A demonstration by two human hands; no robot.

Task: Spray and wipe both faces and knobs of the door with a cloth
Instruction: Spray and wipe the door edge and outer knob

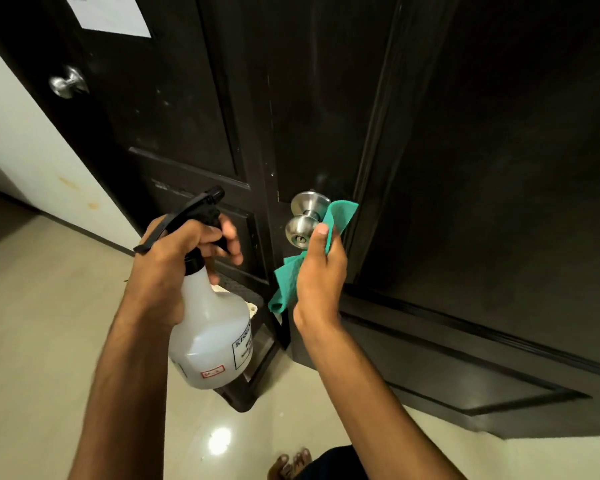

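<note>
The left hand is gripping a spray bottle; the right hand is pinching a green cloth just beside the door knob.

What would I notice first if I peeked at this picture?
Probably the bright green cloth, held in the right hand beside the shiny silver doorknob on the dark door. Next, the big white spray bottle, gripped by the left hand and aimed toward that knob.

Glossy cream tiled floor, off-white wall, ceiling-light glare
</note>
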